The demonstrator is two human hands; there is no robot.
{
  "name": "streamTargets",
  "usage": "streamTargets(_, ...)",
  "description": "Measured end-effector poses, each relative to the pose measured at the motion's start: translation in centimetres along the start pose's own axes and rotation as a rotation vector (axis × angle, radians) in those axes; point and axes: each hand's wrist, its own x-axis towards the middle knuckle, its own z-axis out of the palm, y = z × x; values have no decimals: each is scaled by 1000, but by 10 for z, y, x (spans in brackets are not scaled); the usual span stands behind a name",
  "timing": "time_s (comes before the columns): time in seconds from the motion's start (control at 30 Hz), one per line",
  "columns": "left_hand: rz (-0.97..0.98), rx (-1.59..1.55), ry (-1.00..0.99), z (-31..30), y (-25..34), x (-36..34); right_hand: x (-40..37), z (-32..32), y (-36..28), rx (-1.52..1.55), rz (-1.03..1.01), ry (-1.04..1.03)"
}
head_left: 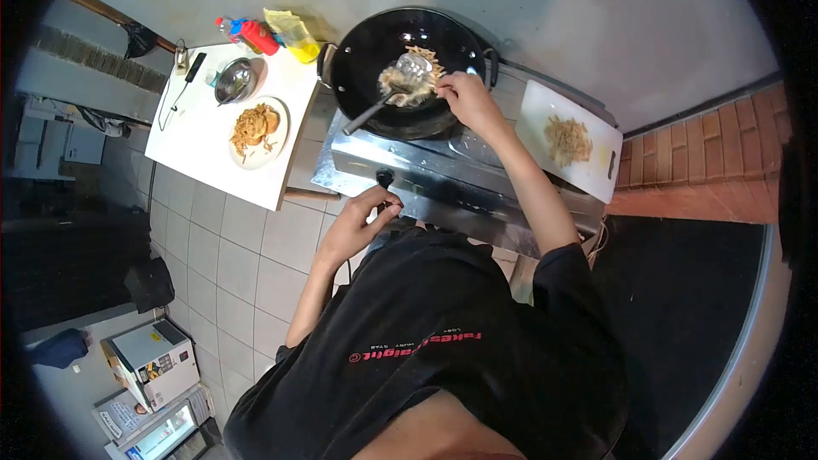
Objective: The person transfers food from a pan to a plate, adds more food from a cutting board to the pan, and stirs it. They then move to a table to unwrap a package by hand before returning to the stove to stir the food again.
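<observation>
Head view: black wok (pixel 356 60) on steel stove (pixel 434 183), ladle (pixel 373 109) and pale strips (pixel 422 100) inside
Right hand (pixel 470 100): fingers bunched over wok's right side; cannot tell whether gripping
Left hand (pixel 358 220): loosely curled near the knob (pixel 385 177); contact unclear
Desk (pixel 192 140): plate (pixel 274 149) of food (pixel 256 126)

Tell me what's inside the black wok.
Inside the wok lie pale strips of food and a dark-handled utensil, its metal head partly over them. Whatever is beneath that head is covered.

Black, two-handled wok (pixel 362 51), upper centre of the frame; in it, pale shredded food (pixel 417 98) and a metal ladle (pixel 377 106), dark handle slanting lower left.
</observation>
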Motion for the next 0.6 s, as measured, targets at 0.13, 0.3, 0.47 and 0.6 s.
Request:
streamTargets(0.13, -62, -51, 92, -32, -22, -10, 16, 13, -17, -122, -6, -25)
streamTargets(0.3, -82, -78, 106, -63, -44, -10, 9, 27, -54, -156, -239, 142)
streamTargets(0.47, -50, -88, 81, -89, -60, -1, -16, 66, -123, -33, -272, -222)
streamTargets(0.6, -15, -107, 68, -109, -69, 0, -22, 92, -144, -139, -276, -166)
